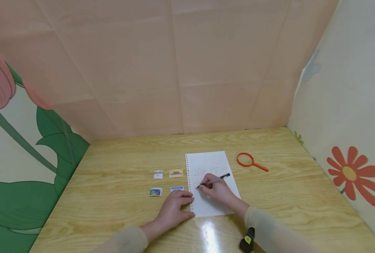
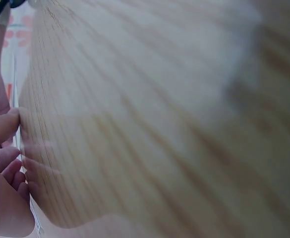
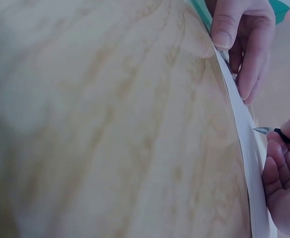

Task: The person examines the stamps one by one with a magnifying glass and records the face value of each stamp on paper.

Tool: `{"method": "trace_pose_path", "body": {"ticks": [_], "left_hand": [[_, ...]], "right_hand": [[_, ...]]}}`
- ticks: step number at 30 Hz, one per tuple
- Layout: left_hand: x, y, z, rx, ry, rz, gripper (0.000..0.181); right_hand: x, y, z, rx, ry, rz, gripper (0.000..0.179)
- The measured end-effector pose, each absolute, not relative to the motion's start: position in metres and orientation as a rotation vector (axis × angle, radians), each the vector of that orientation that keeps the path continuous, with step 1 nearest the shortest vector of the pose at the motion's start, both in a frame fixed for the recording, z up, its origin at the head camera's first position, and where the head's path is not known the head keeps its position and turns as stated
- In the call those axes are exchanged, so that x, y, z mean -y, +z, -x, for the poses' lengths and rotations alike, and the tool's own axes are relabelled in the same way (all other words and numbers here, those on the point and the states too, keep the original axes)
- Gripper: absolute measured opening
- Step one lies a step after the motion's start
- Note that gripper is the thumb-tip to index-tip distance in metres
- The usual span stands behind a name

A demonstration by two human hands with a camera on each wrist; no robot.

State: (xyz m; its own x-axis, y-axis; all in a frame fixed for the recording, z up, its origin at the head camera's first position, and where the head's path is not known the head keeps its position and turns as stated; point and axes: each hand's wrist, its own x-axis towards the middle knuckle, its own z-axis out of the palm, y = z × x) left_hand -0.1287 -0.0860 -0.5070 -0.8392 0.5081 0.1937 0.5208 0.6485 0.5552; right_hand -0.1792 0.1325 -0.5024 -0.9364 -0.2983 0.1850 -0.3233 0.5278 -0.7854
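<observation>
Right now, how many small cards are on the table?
4, left of the paper: whitish card back left, yellowish card back right, blue-green card front left, bluish card front right, partly hidden by the left hand. Others could be hidden beneath that hand or paper.

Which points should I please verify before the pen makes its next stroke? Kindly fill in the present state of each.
1. Pen gripped by right hand: ok.
2. Pen tip touching the paper: cannot tell.
3. Left hand at the paper's punched edge: ok.
4. All four small pictures fully in sight: not ok, the left hand hides part of one.
5. Magnifying glass off the paper: ok, right of it.
6. Faint writing readable: cannot tell.
</observation>
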Motion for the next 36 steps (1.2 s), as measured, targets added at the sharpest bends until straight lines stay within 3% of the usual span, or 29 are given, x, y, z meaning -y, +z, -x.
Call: {"method": "trace_pose_path", "body": {"ticks": [22,36], "left_hand": [[0.086,-0.505,0.129,2.842,-0.945,0.882,0.047],[0.086,-0.504,0.129,2.870,-0.955,0.883,0.047]], "right_hand": [[-0.145,-0.504,0.188,2.690,1.536,-0.379,0.010],[-0.146,-0.503,0.189,2.673,1.521,-0.442,0.013]]}}
